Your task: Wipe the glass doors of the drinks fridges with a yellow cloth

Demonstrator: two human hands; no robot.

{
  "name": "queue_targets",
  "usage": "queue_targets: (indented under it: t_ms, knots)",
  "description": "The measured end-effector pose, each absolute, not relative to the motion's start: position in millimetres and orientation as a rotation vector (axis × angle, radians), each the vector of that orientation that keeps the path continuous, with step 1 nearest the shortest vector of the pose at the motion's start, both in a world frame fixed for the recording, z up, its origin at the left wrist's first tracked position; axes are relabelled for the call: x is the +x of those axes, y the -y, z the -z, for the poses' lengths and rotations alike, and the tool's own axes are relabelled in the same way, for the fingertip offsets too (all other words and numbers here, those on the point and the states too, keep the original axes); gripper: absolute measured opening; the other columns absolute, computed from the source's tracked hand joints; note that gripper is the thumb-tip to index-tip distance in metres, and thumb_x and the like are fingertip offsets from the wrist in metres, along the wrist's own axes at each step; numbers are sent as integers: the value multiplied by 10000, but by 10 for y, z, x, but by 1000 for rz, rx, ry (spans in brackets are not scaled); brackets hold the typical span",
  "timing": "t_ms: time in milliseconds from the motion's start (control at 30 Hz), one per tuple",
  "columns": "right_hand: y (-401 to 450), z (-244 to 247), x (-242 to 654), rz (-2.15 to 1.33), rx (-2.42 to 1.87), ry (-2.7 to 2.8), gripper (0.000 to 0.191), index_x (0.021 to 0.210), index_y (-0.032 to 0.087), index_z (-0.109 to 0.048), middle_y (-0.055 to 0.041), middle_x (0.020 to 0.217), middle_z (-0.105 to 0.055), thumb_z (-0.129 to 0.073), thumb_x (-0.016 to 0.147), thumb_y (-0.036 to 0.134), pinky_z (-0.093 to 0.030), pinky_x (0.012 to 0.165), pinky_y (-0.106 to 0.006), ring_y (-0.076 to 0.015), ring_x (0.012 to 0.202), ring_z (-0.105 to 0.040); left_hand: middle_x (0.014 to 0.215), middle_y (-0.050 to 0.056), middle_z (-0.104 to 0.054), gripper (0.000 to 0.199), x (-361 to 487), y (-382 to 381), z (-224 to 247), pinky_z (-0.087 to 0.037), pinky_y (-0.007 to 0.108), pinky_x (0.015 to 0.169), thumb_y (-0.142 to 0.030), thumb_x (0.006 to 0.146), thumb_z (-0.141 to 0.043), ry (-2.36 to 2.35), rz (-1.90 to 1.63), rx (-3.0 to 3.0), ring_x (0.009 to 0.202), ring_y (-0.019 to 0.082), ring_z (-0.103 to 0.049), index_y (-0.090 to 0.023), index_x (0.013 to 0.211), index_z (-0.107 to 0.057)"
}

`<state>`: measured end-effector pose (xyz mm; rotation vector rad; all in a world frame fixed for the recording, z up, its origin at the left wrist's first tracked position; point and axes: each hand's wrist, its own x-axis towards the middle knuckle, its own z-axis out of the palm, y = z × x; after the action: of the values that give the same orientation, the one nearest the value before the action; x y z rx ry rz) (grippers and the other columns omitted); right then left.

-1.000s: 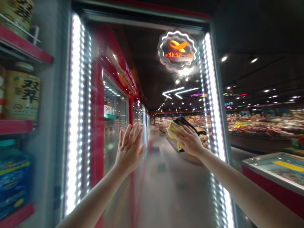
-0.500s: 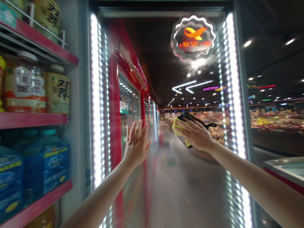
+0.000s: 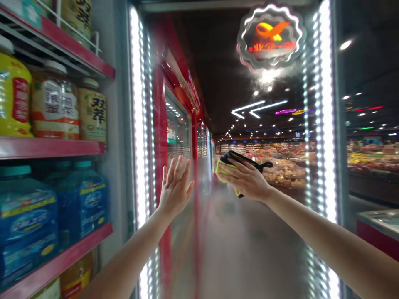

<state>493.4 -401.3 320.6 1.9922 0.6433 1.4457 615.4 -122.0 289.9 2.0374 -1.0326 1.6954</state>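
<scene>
A glass door [image 3: 243, 249] framed by bright LED strips stands in front of me. My left hand [image 3: 175, 189] lies with fingers spread against the glass, left of centre, holding nothing. In my right hand [image 3: 246, 180] is a folded yellow and black cloth [image 3: 223, 170], pressed to the pane under the fingers. A black loop of the cloth sticks out to the right past the knuckles. Hazy smears show on the glass below the cloth. High on the pane glows a round wavy-edged sign [image 3: 271, 37] with reversed lettering.
Close on my left, shelves with red edges [image 3: 52, 146] carry bottled drinks [image 3: 56, 101] and blue jugs [image 3: 28, 224]. Through the glass are a red-framed cooler [image 3: 160, 145] and an aisle. A low freezer case [image 3: 378, 224] stands at the right, with produce displays farther back.
My right hand and the cloth have slid left across the glass. The left hand stays nearly in place. My view has turned slightly left, showing more of the shelves.
</scene>
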Motion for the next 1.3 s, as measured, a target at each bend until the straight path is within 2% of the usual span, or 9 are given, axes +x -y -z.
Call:
queue_targets:
  t_ms: [200, 367, 500, 600, 700, 867, 1033, 1133, 1300]
  knots:
    - [3706, -3732, 5198, -1872, 2088, -218, 519, 1527, 351, -503, -11, 1610, -482, -502, 1023, 227, -421, 1138, -496, -310, 1498, -407, 1742, 107, -156, 828, 6269, 1120, -2855, -220, 639, 1270, -315, 1018, -510, 988, -1695, 2013, 1602, 344, -152, -316, 1661, 12]
    - [3105, -3396, 5389, -1744, 2121, -380, 507, 1551, 329, -469, 7, 1634, -444, -495, 1045, 305, -362, 1186, -484, -294, 1519, -362, 1743, 139, -135, 823, 6279, 1179, -2843, -231, 628, 1267, -324, 1017, -507, 995, -1669, 1989, 1601, 349, -160, -285, 1664, 0]
    - [3400, -3104, 5195, -1575, 2081, -584, 443, 1436, 345, -598, 19, 1552, -556, -528, 1019, 213, -370, 1179, -437, -251, 1461, -433, 1726, 126, -217, 808, 6282, 1080, -2834, -218, 604, 1281, -312, 1012, -514, 1006, -1658, 1995, 1599, 332, -183, -303, 1664, -36]
    - [3624, -3344, 5170, -1841, 2079, -415, 404, 1318, 371, -689, -19, 1415, -659, -544, 990, 184, -426, 1103, -465, -279, 1335, -530, 1718, 143, -232, 882, 6314, 961, -2834, -222, 604, 1281, -375, 987, -577, 1001, -1638, 1997, 1595, 348, -188, -285, 1665, -19]
    - [3417, -3715, 5361, -2103, 2059, -287, 416, 1325, 377, -689, -40, 1349, -685, -519, 993, 194, -438, 1078, -489, -296, 1267, -558, 1716, 164, -220, 957, 6356, 903, -2819, -239, 611, 1271, -440, 968, -609, 988, -1626, 1977, 1595, 365, -177, -266, 1662, 26]
    - [2724, -3621, 5663, -1954, 2068, -441, 476, 1477, 362, -562, -9, 1505, -600, -494, 1025, 230, -399, 1133, -483, -296, 1412, -473, 1715, 155, -225, 927, 6392, 876, -2742, -249, 591, 1271, -447, 982, -584, 986, -1652, 1951, 1589, 353, -207, -277, 1661, 22]
    - [2894, -3213, 5498, -1670, 2047, -609, 468, 1474, 339, -564, 24, 1548, -559, -510, 1028, 209, -370, 1181, -425, -245, 1448, -469, 1709, 156, -234, 933, 6426, 757, -2637, -272, 570, 1269, -460, 966, -610, 1028, -1648, 1951, 1588, 349, -215, -278, 1663, -17]
    - [3036, -3337, 5416, -1754, 2082, -470, 483, 1487, 349, -551, 6, 1546, -561, -511, 1026, 211, -409, 1149, -432, -261, 1436, -490, 1708, 164, -231, 924, 6447, 730, -2609, -271, 587, 1266, -437, 970, -609, 1045, -1627, 1951, 1592, 350, -200, -280, 1661, -16]
    - [2748, -3399, 5536, -1932, 2151, -187, 531, 1540, 325, -486, -45, 1617, -470, -498, 1018, 224, -416, 1137, -535, -346, 1497, -399, 1699, 186, -248, 955, 6433, 760, -2619, -273, 608, 1259, -406, 957, -636, 1043, -1615, 1948, 1587, 360, -216, -274, 1657, -1]
